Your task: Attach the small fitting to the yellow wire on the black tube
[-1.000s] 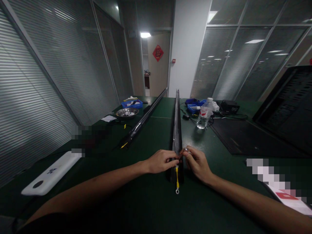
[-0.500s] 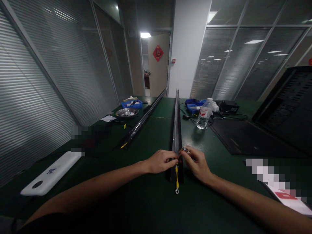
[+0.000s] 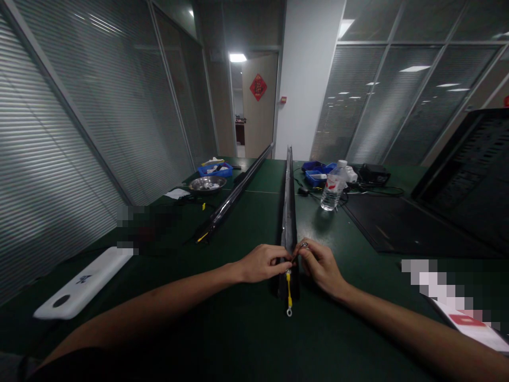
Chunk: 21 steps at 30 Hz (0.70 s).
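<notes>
A long dark metal rail point(image 3: 289, 212) runs away from me down the middle of the table. Over its near end, my left hand point(image 3: 265, 262) is closed, thumb and fingertips pinched at the rail beside the upper end of a short yellow wire point(image 3: 289, 289). That wire ends in a ring terminal point(image 3: 289, 313) pointing toward me. On the rail's right side, my right hand point(image 3: 321, 268) pinches a small shiny metal tool with a rounded end point(image 3: 304, 245), its other end reaching in by the left fingertips. What the left fingers grip is hidden.
Left of centre lies a second long rail point(image 3: 234, 196) with a yellow wire. Beyond it are a metal bowl point(image 3: 207, 184) and a blue tray point(image 3: 214, 170). A water bottle point(image 3: 334, 185), blue bins point(image 3: 316, 178), and a black panel point(image 3: 382, 223) are on the right; a white case point(image 3: 83, 284) lies left.
My right fingers have turned slightly, and the metal tool's rounded end has shifted a little and tilted. My left hand stays nearly where it was.
</notes>
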Available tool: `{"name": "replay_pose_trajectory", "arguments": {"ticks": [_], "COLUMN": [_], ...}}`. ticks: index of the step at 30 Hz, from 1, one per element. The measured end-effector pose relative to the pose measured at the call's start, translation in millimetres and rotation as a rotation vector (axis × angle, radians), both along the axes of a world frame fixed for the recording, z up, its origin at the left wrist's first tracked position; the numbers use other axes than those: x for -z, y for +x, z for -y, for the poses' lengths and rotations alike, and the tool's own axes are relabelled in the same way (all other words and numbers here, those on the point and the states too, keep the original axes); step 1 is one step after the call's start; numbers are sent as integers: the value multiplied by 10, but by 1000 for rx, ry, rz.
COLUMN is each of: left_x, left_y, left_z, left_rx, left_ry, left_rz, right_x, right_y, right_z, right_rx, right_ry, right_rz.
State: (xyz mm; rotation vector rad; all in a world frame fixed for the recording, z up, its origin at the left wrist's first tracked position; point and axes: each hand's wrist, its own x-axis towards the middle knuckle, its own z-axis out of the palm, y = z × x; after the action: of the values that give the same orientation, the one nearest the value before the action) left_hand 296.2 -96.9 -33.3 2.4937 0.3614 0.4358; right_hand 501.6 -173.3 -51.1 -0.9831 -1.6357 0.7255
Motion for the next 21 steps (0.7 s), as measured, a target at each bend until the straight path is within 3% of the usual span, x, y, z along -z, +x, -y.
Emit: {"name": "replay_pose_trajectory", "arguments": {"ticks": [12, 21], "left_x": [2, 4], "left_y": [-11, -5], "left_z": [-3, -7], "left_rx": [12, 3], "left_ry": [25, -3], "left_rz": [-2, 8], "right_x": [-7, 5], "right_y": [-28, 4], "right_z": [29, -6], "right_rx": [105, 19], "right_ry": [55, 59], "right_rz": [65, 46]}}
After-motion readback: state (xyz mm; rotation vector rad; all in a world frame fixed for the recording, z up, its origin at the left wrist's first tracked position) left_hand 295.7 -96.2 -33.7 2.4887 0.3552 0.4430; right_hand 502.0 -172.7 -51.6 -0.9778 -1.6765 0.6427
